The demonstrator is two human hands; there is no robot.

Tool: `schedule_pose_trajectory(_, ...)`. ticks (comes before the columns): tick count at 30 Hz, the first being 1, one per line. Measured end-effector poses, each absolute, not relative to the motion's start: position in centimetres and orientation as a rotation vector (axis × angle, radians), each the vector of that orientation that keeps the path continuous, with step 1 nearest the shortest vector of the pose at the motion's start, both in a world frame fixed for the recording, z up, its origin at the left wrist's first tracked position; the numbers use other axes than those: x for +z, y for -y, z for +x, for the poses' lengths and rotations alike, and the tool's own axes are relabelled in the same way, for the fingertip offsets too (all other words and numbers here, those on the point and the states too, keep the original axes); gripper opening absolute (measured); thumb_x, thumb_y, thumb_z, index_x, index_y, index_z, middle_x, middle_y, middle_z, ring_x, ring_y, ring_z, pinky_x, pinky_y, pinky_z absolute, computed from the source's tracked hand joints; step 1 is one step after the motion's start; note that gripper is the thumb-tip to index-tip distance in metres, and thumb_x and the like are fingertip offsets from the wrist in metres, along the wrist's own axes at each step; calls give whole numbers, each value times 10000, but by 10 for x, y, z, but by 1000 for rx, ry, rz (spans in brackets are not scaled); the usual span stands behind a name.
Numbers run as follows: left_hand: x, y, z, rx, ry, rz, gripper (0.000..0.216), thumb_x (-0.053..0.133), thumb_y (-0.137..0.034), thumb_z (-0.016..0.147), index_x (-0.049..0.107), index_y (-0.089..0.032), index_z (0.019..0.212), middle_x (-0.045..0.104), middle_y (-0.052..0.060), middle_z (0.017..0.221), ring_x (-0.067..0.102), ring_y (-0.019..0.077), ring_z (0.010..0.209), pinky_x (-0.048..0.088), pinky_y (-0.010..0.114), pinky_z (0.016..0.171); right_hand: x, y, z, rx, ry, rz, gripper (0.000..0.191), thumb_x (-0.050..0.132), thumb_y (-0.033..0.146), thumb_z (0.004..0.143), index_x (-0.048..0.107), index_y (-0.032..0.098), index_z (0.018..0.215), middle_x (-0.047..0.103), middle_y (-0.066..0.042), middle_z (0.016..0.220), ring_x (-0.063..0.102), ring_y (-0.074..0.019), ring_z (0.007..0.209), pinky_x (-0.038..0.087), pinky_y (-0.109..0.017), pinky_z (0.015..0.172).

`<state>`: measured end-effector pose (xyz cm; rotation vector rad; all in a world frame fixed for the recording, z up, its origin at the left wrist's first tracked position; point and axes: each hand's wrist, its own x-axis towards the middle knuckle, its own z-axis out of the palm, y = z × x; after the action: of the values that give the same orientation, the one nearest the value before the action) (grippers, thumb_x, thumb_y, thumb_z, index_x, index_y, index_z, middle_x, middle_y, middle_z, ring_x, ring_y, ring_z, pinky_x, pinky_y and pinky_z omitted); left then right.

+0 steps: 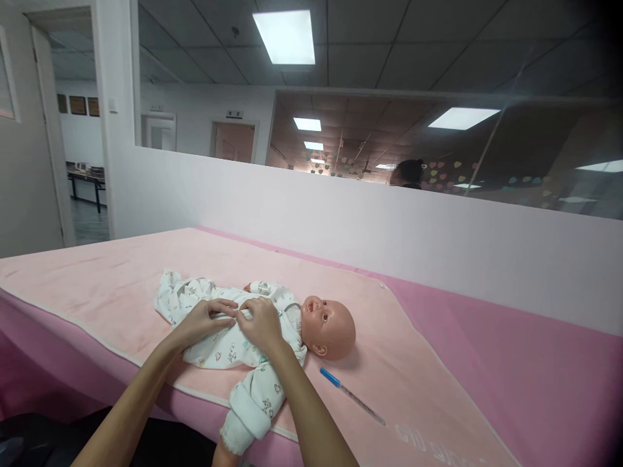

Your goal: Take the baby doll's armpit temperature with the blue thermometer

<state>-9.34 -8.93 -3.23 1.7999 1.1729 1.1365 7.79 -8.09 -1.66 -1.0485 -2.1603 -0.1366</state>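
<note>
A baby doll (333, 329) lies on its back on the pink mat, its head to the right and its mouth open. It wears a white romper (219, 350) with small coloured prints. My left hand (207, 321) is over the romper's front at the belly, thumb and fingers closed on the cloth. Close beside it, at the chest, my right hand (260, 322) pinches the same front edge. The fingertips of both hands nearly meet; what lies between them is mostly hidden. One doll sleeve (256, 402) hangs toward me over the table's edge, its cuff folded back.
A pen with a blue cap (353, 395) lies on the pink mat (428, 389), near the doll's head. Pink cloth (535, 363) covers the table under the mat. Behind it stands a white wall (316, 214) with a window, through which a person's head (409, 172) shows.
</note>
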Motion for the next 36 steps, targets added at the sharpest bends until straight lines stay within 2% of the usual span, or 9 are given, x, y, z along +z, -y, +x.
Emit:
schedule_pose_trajectory(6,-31,96,-87,1202,-1199,2015,166,610,-334,708,662,-181,745,648,61,997,577,215,953,438,306,862,-21,93,74,-584,2261,-941,179,446,134,814,581,174,925,602,-68,966,515,-186,913,374,-351,868)
schedule_pose_trajectory(10,-28,100,-89,1216,-1279,2093,241,556,-402,747,643,-185,807,664,37,800,595,180,764,458,264,709,-19,126,90,-773,2162,-949,260,401,70,810,566,156,992,521,-112,1185,429,-225,1128,276,-433,1000)
schedule_pose_trajectory(12,-27,97,-94,1195,-1335,2119,279,556,-435,739,640,-188,838,647,24,728,578,168,691,444,250,635,-18,151,115,-768,2074,-964,308,393,62,793,560,162,1032,511,-109,1208,415,-231,1155,266,-448,1012)
schedule_pose_trajectory(16,-17,82,-102,1130,-1346,2116,376,592,-473,690,623,-202,950,648,23,767,556,163,667,424,243,588,-29,196,201,-809,1854,-1063,278,401,92,799,566,151,1014,625,-91,979,541,-210,984,340,-423,960)
schedule_pose_trajectory(19,1,73,-91,1023,-1265,2130,372,553,-483,713,635,-204,945,651,31,787,545,158,650,415,243,580,-46,213,267,-876,1685,-1348,205,443,254,832,592,145,922,650,-82,793,594,-212,745,443,-377,770)
schedule_pose_trajectory(22,21,65,-60,1017,-1122,2104,364,526,-483,733,644,-194,921,651,35,781,558,165,679,411,236,589,-59,217,302,-667,1869,-1572,216,479,335,816,623,189,884,660,-65,813,611,-200,743,454,-292,645)
schedule_pose_trajectory(28,14,31,10,913,-826,1970,367,555,-457,700,655,-143,862,658,52,757,570,168,679,406,231,575,-53,224,296,-292,1887,-1851,207,398,244,817,571,218,707,622,-35,733,571,-178,665,395,-266,594)
schedule_pose_trajectory(30,3,21,17,864,-807,1988,348,566,-450,683,668,-140,803,657,47,732,575,178,703,407,235,605,-39,231,290,-179,1829,-1866,226,363,298,838,529,216,709,599,-28,704,551,-167,634,374,-256,566)
schedule_pose_trajectory(36,-4,24,7,864,-801,2016,387,527,-494,710,680,-146,784,599,11,633,486,136,566,323,226,516,44,240,265,186,1681,-1676,374,299,440,871,443,200,622,523,-1,609,497,-138,580,358,-242,543)
